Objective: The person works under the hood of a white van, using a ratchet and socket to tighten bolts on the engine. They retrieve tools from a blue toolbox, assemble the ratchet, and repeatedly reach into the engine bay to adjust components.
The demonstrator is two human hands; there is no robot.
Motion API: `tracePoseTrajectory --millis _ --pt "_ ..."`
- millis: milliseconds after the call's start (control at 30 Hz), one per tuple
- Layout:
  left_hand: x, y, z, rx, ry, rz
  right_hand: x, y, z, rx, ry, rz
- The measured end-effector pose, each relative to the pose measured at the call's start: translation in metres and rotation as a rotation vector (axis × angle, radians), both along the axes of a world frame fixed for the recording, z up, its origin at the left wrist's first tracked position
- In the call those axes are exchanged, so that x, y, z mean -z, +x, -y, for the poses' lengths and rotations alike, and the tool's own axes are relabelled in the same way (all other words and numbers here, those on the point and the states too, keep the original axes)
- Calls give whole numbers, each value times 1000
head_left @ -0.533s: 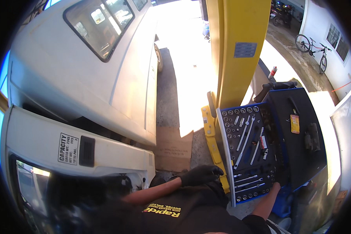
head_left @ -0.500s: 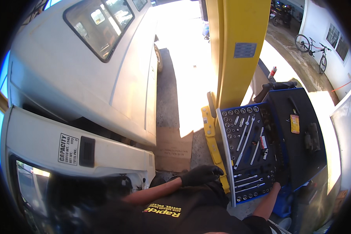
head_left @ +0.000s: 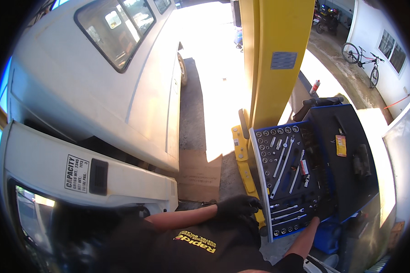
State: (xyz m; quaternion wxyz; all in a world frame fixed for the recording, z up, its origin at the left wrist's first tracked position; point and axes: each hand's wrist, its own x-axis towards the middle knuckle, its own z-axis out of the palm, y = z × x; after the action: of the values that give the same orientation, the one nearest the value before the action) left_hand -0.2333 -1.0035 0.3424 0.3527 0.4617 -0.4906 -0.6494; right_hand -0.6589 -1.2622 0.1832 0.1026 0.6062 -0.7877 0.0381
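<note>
Yellow post [head_left: 278,91] and yellow lift arm [head_left: 246,175] crowd the tool drawer [head_left: 260,186] at its far and left edges; room is upward. Gloved left hand [head_left: 238,207] half-curled left of the drawer, right hand [head_left: 324,210] at its near right end; can't tell if either holds anything. Long steel bar [head_left: 282,169] in drawer: likely heavy, stiff, slick; take mid-shank. Sockets [head_left: 280,131]: probably hard, light; pinch sides.

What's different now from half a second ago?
The left hand has edged slightly rightward, toward the tool drawer; the camera view has shifted slightly too. No pickup or release shows. The right hand remains by the drawer, and the metal tools lie unchanged.
</note>
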Motion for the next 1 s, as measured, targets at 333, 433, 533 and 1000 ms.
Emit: tracePoseTrajectory --millis 333,433,533,1000 --pt "51 -66 81 205 -488 668 31 -21 5 -134 -94 -279" --pt "78 -78 85 207 -476 719 47 -13 9 -165 -235 -367" --pt "80 -70 85 257 -397 838 51 12 -6 -117 -231 -275" --pt "79 -70 90 197 -363 745 17 -19 -2 -126 -44 -12"
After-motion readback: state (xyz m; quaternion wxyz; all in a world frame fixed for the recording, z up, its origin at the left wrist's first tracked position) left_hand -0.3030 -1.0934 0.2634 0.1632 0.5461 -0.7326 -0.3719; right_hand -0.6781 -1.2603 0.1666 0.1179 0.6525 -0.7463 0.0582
